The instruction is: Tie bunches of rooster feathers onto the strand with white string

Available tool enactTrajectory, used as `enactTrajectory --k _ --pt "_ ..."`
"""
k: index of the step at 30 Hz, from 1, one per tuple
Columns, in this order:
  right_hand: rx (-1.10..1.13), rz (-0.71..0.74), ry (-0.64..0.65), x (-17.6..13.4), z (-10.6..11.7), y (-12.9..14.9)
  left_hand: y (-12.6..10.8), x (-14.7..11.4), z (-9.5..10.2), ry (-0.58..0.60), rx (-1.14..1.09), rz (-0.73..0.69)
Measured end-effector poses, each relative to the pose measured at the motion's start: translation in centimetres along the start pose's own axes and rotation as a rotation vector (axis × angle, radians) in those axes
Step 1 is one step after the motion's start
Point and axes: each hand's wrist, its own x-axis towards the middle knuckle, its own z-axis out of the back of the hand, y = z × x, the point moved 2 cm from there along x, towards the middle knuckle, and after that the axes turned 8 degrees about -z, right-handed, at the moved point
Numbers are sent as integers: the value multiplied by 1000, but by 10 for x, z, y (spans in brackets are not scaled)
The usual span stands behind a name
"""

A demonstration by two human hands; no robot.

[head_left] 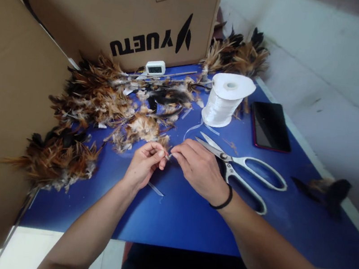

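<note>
Thumb and fingers of a person's left hand (144, 164) pinch a small pale piece (168, 156), too tiny to identify, above a blue table (185, 228); the right hand (199, 167), a black band (229, 198) at its wrist, meets it there, fingertips drawn together on the same piece; just beyond lies a tuft of brown feathers (143, 128); open-bladed scissors (224, 156) rest beside the right hand, with a white ribbon spool (223, 107) behind them and a dark phone (271, 126) farther right; feather bundles (94, 98) line the left, near a cardboard box (94, 3).
</note>
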Motion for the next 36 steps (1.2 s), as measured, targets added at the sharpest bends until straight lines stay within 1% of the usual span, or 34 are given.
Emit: enactTrajectory --k 2,4,7,9,10,13,15,17,22,25,28,31,33,36 --pt "11 -52 7 0 -1 -2 1 0 0 -5 -11 8" --pt "80 -171 46 2 -2 -6 2 1 1 -10 -34 11" --pt "242 -355 170 3 -6 -13 3 3 1 -9 -54 15" --pt "293 -379 211 3 -6 -15 3 3 2 -13 -52 17" --pt "286 -349 200 3 -5 -15 3 3 2 -17 -48 17" --pt "175 -165 118 2 1 -10 2 3 3 -18 -25 23" --pt "90 -74 109 2 3 -6 2 3 3 -13 -16 28" --pt "55 -69 122 2 3 -4 3 3 3 -8 -23 29" --pt "141 -230 174 5 1 -10 4 3 3 0 -68 30" --pt "155 -249 206 5 2 -13 4 2 3 10 -91 50" --pt "101 -175 193 5 6 -12 4 1 2 66 -81 104" --pt "19 -40 149 5 10 -10 4 -2 1 118 -17 141" --pt "-36 39 130 5 13 -8 3 -3 0 121 26 143" --pt "-89 112 116 5 16 -8 3 -4 0 101 61 144"
